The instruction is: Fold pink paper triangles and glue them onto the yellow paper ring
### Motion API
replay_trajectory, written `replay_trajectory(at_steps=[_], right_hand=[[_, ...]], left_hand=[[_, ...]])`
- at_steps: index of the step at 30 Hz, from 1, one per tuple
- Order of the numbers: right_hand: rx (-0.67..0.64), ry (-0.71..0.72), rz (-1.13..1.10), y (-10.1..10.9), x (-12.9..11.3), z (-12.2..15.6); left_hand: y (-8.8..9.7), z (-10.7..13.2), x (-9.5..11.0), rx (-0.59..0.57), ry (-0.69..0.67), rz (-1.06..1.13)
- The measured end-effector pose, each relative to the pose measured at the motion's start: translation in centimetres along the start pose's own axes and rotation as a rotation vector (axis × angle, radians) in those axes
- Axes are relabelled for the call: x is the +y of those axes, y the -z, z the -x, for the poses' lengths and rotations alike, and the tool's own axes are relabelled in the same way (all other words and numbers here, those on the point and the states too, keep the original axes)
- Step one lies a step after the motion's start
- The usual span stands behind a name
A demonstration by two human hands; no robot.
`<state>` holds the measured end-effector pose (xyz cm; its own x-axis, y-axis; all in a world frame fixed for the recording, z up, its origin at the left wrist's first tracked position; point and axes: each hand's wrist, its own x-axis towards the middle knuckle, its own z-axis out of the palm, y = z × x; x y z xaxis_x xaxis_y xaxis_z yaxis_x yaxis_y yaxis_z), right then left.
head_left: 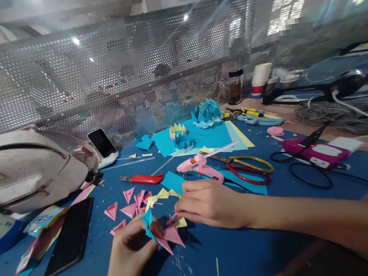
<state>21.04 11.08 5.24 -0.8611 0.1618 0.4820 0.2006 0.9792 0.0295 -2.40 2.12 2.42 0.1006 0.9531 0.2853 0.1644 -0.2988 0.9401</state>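
Observation:
My left hand grips a ring of folded paper pieces in yellow, blue and pink, just above the blue table. At the ring's right side, my right hand is closed with fingertips on a pink folded piece; whether that piece is joined to the ring I cannot tell. Several loose pink folded triangles lie behind my left hand. Beyond my right hand rests a pink glue gun with a clear stick in its back. A red utility knife lies to its left, and scissors with red and yellow handles to its right.
Finished blue paper flowers and a small yellow-and-blue one stand on blue sheets. A phone and a pale backpack are at left. A magenta device with cables sits at right. A perforated metal screen borders the back.

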Motion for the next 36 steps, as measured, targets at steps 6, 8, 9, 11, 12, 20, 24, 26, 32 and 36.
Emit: replay_trajectory(at_steps=[6,8,9,11,12,20,24,26,32,36], right_hand=[[-0.027,0.059,0.030,0.3,0.0,-0.1],[-0.024,0.068,0.031,0.4,-0.1,-0.1],[-0.022,0.071,0.028,0.4,-0.1,-0.1],[-0.022,0.071,0.014,0.4,-0.2,-0.1],[-0.024,0.069,0.003,0.4,-0.3,-0.1],[-0.022,0.046,-0.139,0.5,-0.4,-0.3],[-0.042,-0.004,-0.280,0.4,-0.5,-0.3],[-0.063,-0.034,-0.332,0.4,-0.5,-0.3],[-0.032,-0.077,-0.418,0.2,-0.7,-0.3],[-0.016,-0.108,-0.416,-0.2,-0.9,-0.3]], left_hand=[[0.7,0.2,-0.5,0.021,0.111,-0.051],[0.9,0.3,-0.7,0.005,0.140,-0.064],[0.9,0.3,-0.6,-0.004,0.145,-0.073],[0.7,0.3,-0.4,-0.011,0.145,-0.080],[0.5,0.3,-0.2,0.003,0.145,-0.074],[-0.9,0.3,0.9,0.178,0.181,0.021],[-0.8,0.3,0.7,0.216,0.206,0.040],[-0.5,0.3,0.5,0.206,0.205,0.045],[0.1,0.1,-0.4,0.171,0.202,0.061],[-0.2,0.3,-0.5,0.212,0.218,0.087]])
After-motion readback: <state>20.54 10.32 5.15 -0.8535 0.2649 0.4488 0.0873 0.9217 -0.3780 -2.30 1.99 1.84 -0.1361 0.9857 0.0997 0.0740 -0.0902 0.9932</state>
